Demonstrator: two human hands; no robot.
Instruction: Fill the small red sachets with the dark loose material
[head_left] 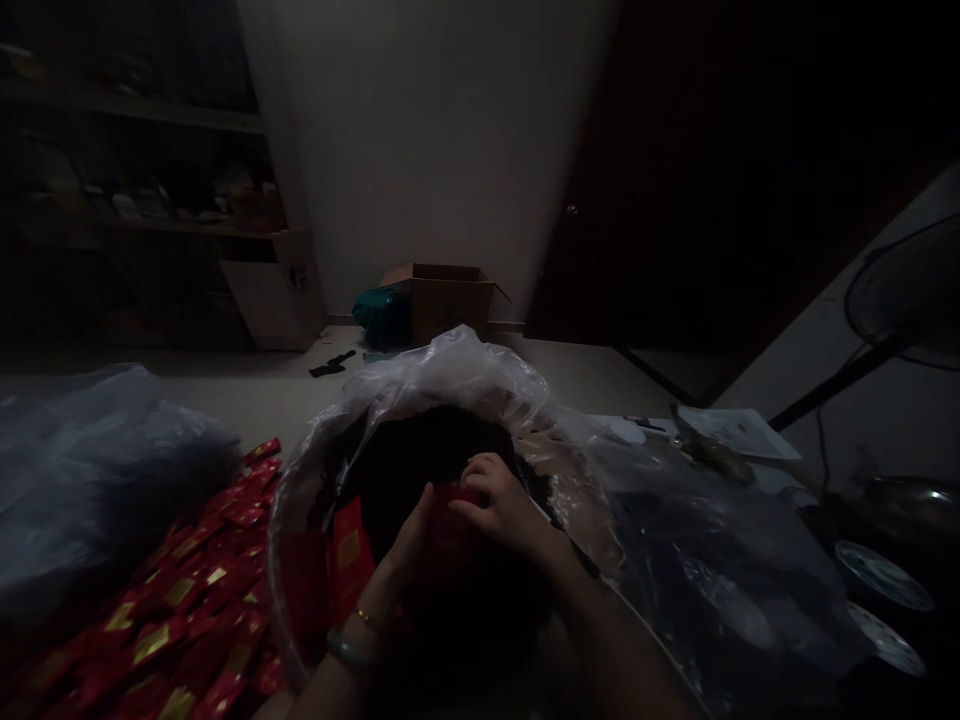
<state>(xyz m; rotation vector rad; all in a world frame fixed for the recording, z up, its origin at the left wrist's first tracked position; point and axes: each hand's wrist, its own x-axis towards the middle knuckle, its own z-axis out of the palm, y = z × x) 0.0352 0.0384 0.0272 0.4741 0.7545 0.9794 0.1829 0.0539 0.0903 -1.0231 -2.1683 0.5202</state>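
Note:
Both my hands are over a wide round container lined with clear plastic point(465, 360), with a dark mass point(420, 440) inside. Between them is a small red packet point(452, 522), dim in the low light. My left hand point(414, 535) closes on its left side; a bangle and a thin bracelet circle that wrist. My right hand point(496, 505) has bent fingers at the packet's upper right edge. Left of my hands, red pouches with a gold label point(349, 550) stand inside the container's rim. The lower part of the held packet is in shadow.
A heap of red packets with gold labels point(180, 590) lies at left, beside a large plastic bag point(105, 470). An open cardboard box point(450, 305) stands by the wall. At right are a sheet of paper point(739, 430), patterned dishes point(883, 575) and a fan point(911, 290).

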